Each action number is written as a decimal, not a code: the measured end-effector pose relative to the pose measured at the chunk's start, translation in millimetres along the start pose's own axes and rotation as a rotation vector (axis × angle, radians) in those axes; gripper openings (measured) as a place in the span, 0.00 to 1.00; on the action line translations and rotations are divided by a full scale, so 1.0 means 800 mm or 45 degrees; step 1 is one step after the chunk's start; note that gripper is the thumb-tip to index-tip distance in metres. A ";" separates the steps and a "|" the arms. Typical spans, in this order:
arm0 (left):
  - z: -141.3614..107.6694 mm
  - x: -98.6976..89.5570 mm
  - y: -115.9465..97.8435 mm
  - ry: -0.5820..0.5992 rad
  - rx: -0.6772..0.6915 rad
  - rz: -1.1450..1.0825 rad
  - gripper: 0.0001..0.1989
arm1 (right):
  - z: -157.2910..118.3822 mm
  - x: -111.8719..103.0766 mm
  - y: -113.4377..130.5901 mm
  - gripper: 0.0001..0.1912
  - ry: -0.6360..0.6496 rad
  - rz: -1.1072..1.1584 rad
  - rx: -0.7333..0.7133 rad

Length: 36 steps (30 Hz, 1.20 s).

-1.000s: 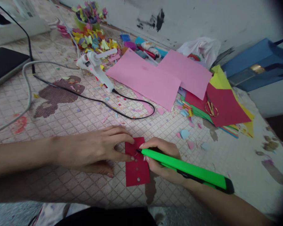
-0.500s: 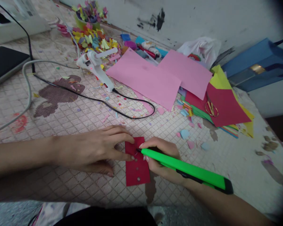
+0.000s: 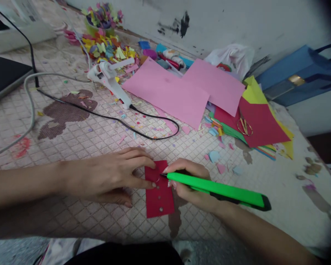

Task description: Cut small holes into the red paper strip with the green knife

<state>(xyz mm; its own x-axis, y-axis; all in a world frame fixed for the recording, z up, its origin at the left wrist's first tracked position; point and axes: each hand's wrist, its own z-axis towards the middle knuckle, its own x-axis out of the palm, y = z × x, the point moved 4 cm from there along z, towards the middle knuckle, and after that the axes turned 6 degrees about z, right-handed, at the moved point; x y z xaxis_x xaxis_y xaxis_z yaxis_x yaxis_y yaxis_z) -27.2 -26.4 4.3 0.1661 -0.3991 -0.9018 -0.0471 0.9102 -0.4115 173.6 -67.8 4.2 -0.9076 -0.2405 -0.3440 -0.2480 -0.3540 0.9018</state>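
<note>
A small red paper strip (image 3: 160, 200) lies flat on the quilted cloth in front of me. It has several small holes and a short curved pale line. My left hand (image 3: 120, 176) rests palm down on the left, fingers apart, with two fingertips pressing the strip's left side. From the right, my right hand (image 3: 194, 184) grips a green utility knife (image 3: 220, 189) near its front. The knife's dark tip touches or nearly touches the upper part of the strip, close to the curved line. Its rear end points right, above my forearm.
A white glue gun (image 3: 111, 86) stands behind my hands, its black cable looping forward. Pink sheets (image 3: 168, 90), scissors (image 3: 245, 127) on red paper (image 3: 264, 125), and heaped paper cutouts (image 3: 107, 46) lie farther back. A blue bag (image 3: 295, 77) is at right, a dark flat device (image 3: 5, 77) at left.
The knife's rear end has swung slightly upward, and its tip has shifted a little on the red strip. The whole view has drifted slightly; my left hand keeps its place on the paper.
</note>
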 end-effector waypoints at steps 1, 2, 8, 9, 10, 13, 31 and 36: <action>0.000 0.000 0.000 0.005 0.004 0.004 0.20 | 0.000 -0.001 0.000 0.15 -0.022 -0.001 0.014; 0.000 0.001 0.000 0.009 0.007 0.009 0.20 | -0.001 -0.001 0.001 0.15 -0.031 -0.006 0.017; -0.001 0.001 0.000 -0.002 0.009 0.014 0.20 | 0.000 0.003 0.003 0.13 -0.004 -0.022 -0.050; -0.001 0.001 0.000 -0.003 0.007 0.010 0.20 | 0.000 0.003 0.003 0.13 -0.002 -0.033 -0.054; 0.000 0.001 0.001 0.000 0.006 0.007 0.20 | 0.000 0.004 0.003 0.13 0.001 -0.043 -0.058; 0.001 0.002 0.001 0.024 0.004 0.011 0.20 | 0.000 0.005 0.003 0.14 0.004 -0.057 -0.070; 0.000 0.001 0.001 -0.021 -0.022 -0.028 0.21 | 0.001 0.007 0.003 0.14 0.047 -0.123 -0.072; 0.001 0.002 0.002 0.001 -0.007 -0.004 0.20 | -0.003 0.008 0.000 0.14 0.089 -0.098 -0.092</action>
<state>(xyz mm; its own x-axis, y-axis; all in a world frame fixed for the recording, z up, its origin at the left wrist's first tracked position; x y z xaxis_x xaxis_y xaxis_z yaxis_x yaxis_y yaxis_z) -26.3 -25.6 2.5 0.1657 -0.4017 -0.9007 -0.0519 0.9085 -0.4147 168.4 -71.4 1.6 -0.8605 -0.2714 -0.4312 -0.2888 -0.4374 0.8516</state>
